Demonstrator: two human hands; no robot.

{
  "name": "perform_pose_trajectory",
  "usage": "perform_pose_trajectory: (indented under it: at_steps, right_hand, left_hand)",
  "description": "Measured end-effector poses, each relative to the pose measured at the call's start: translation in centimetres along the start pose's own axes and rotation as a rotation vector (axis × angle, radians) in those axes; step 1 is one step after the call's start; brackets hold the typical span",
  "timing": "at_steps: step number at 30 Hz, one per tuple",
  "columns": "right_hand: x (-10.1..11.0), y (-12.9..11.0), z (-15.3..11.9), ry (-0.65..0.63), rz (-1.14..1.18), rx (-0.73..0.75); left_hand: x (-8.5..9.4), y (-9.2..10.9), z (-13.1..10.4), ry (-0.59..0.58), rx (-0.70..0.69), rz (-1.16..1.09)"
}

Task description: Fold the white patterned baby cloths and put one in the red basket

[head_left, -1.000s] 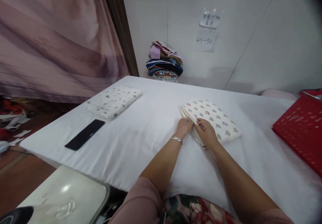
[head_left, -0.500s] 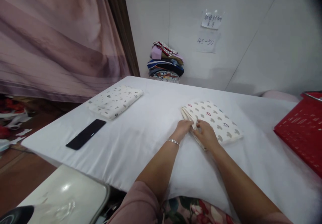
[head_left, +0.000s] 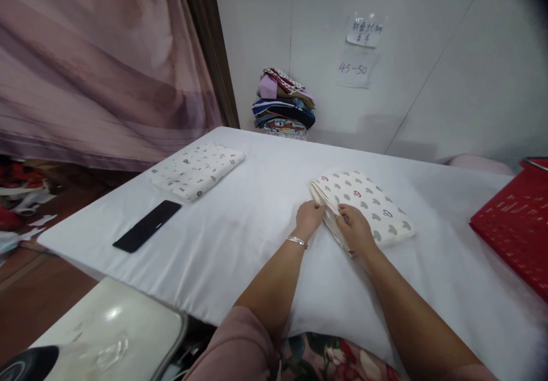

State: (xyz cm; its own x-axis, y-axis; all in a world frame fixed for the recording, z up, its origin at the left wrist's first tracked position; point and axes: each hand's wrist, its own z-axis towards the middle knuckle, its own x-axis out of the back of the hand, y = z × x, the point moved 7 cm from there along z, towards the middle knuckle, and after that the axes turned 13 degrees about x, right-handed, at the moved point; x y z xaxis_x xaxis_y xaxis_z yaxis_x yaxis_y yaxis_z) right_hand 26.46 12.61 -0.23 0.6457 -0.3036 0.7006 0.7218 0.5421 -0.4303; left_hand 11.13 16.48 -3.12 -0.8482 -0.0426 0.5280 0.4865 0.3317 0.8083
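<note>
A folded cream cloth (head_left: 363,201) with grey mushroom-like shapes and a few red and blue marks lies on the white-covered table (head_left: 257,198). My left hand (head_left: 310,219), with a silver bracelet at the wrist, pinches the layered near-left edge of this cloth. Just to its right, my right hand (head_left: 354,227) grips the same edge, thumb and fingers closed on the layers. A small gap separates the two hands. Farther left lies another folded white cloth (head_left: 199,169) with small dark prints, touched by neither hand.
A black phone (head_left: 148,227) lies at the table's left. At the right edge stands a red basket (head_left: 514,215). Behind the table is a pile of folded fabrics (head_left: 285,107). A pale stool-like surface (head_left: 111,329) sits at the lower left, and a pink curtain (head_left: 107,67) hangs at the left.
My hands have moved slightly apart along the cloth's edge, the left one a little to the left. More of the layered edge shows between them.
</note>
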Motion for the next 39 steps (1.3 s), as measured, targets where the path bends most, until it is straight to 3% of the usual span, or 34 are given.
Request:
perform_pose_trajectory:
  at_steps: [7, 16, 21, 27, 32, 36, 39]
  right_hand:
    - [0.0, -0.1, 0.0, -0.007, 0.004, 0.018]
    - [-0.1, -0.1, 0.0, -0.002, -0.008, 0.020]
    - [0.0, -0.1, 0.1, -0.001, -0.004, 0.013]
    - [-0.1, 0.0, 0.1, -0.007, -0.008, 0.019]
    - [0.0, -0.1, 0.1, -0.002, -0.015, 0.026]
    - [-0.1, -0.1, 0.1, -0.004, -0.009, 0.037]
    - [-0.1, -0.1, 0.1, 0.003, -0.013, 0.043]
  left_hand:
    - [-0.7, 0.2, -0.5, -0.051, 0.035, 0.081]
    - [-1.3, 0.2, -0.7, -0.134, 0.047, 0.010]
    - [-0.9, 0.3, -0.8, -0.048, 0.029, 0.030]
    - [-0.7, 0.6, -0.9, -0.061, 0.012, 0.002]
    - [-1.6, 0.0, -0.4, -0.154, 0.047, -0.092]
    - [-3.1, -0.8, -0.1, -0.289, 0.121, -0.284]
    - [-3.5, -0.9, -0.2, -0.320, 0.149, -0.393]
